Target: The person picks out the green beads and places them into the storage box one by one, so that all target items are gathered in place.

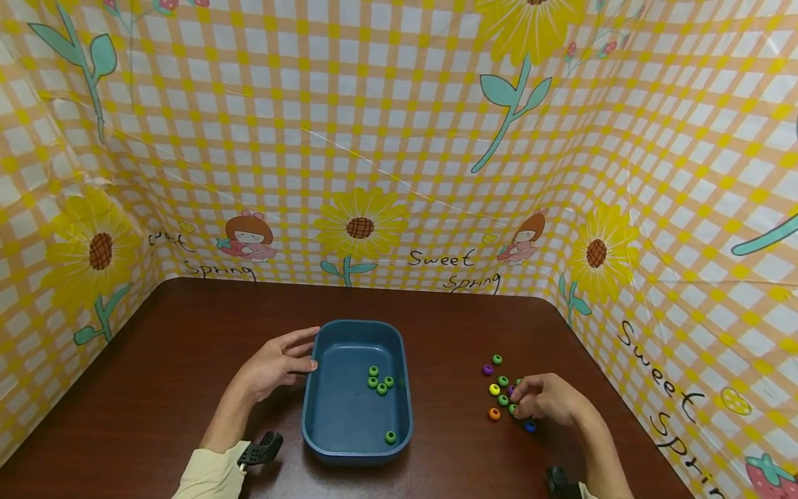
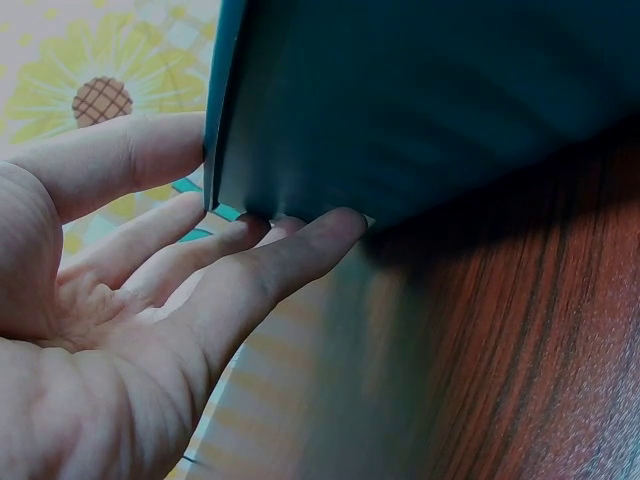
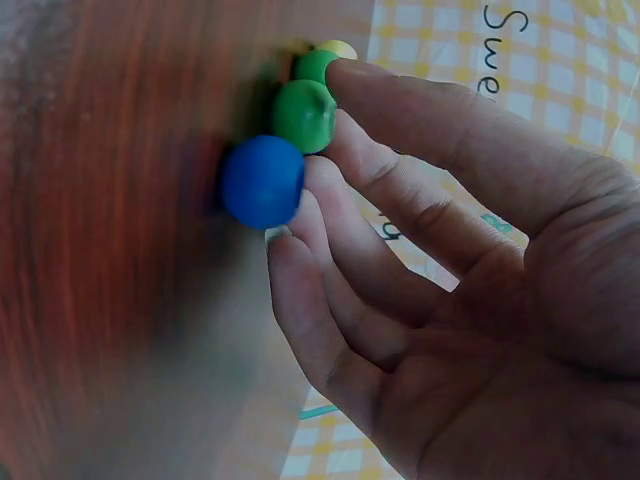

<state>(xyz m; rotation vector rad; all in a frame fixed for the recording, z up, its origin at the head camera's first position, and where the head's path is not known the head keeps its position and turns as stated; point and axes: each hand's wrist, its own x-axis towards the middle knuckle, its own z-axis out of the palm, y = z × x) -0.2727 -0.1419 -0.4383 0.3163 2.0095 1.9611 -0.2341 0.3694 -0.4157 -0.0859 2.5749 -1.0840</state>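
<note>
A deep blue rectangular box point(image 1: 357, 443) stands on the table with several green beads point(image 1: 382, 389) in it. My left hand point(image 1: 277, 364) rests at its left side, its fairly straight fingers against the outer wall; the left wrist view shows the thumb point(image 2: 335, 235) by the wall's lower edge. On the right, my right hand point(image 1: 548, 398) reaches down among loose beads with bent fingers. In the right wrist view, its fingertips are at a green bead point(image 3: 305, 115), beside a blue bead point(image 3: 262, 182). That green bead seems still on the table.
Left of the right hand lie scattered beads, among them a yellow bead point(image 1: 494, 389), an orange bead point(image 1: 494, 414) and a purple bead point(image 1: 488, 370). The dark brown table point(image 1: 449, 339) meets a checked cloth point(image 1: 411, 180) at the back and sides.
</note>
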